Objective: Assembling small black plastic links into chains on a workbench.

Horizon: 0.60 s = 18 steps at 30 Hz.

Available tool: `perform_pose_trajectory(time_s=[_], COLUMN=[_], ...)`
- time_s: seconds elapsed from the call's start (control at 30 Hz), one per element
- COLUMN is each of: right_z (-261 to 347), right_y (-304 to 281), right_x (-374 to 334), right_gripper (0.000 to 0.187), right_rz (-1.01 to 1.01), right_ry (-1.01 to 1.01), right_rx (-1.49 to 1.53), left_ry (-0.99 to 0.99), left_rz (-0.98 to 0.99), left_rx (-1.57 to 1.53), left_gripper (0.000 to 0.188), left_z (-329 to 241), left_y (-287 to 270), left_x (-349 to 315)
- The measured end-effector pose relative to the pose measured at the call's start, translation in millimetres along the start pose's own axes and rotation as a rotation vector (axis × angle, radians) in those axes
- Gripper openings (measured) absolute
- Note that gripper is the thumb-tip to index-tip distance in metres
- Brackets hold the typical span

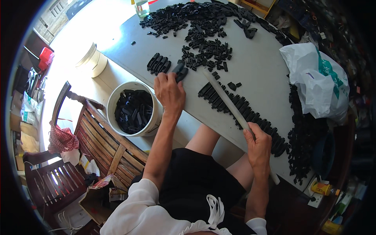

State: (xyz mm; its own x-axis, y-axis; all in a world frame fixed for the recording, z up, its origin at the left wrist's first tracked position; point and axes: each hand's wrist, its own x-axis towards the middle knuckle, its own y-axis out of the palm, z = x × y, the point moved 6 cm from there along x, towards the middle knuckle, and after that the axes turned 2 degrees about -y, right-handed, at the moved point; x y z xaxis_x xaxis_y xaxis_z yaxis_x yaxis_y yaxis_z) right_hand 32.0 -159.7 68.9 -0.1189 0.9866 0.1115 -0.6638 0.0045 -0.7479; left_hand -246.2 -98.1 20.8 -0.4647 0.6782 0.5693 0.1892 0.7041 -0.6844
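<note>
My left hand [170, 94] is at the table's near edge, its fingers closed at a pair of black curved plastic pieces [180, 71], slightly blurred. Just left of them lies a neat group of similar black pieces [158, 64]. My right hand [258, 147] grips a long pale flat stick [225, 96], which slants up and left across the table. Beneath and beside the stick runs a row of small black plastic parts [266, 126], lined up side by side. A few loose small black parts [234, 85] rest near the row's upper end.
Heaps of black parts [207, 51] cover the far table [258, 58]. A white bucket [111, 100] of black pieces stands below my left arm, beside a wooden chair [105, 137]. A white plastic bag [317, 82] sits at right; another pale bucket [94, 62] stands far left.
</note>
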Motion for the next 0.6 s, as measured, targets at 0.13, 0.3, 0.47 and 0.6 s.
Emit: perform_pose_trajectory(time_s=[0.13, 0.3, 0.47, 0.6], right_z=[2.5, 21.7, 25.9, 30.9], right_y=[4.6, 0.0, 20.7, 19.7], right_x=[4.8, 11.1, 23.9, 30.1], right_gripper=[0.017, 0.019, 0.017, 0.019], right_rz=[0.022, -0.08, 0.048, 0.126], right_ry=[0.013, -0.095, -0.049, -0.006], right_rx=[-0.013, 0.027, -0.056, -0.279], left_ry=[0.014, 0.029, 0.038, 0.031], left_rz=[0.048, 0.072, 0.08, 0.087], left_rx=[-0.159, -0.2, -0.232, -0.252], left_gripper=[0.025, 0.024, 0.023, 0.023], left_z=[-11.7, -20.4, -22.2, -18.5], left_y=[3.0, 3.5, 6.2, 7.0], left_x=[-15.5, -21.8, -23.1, -23.9])
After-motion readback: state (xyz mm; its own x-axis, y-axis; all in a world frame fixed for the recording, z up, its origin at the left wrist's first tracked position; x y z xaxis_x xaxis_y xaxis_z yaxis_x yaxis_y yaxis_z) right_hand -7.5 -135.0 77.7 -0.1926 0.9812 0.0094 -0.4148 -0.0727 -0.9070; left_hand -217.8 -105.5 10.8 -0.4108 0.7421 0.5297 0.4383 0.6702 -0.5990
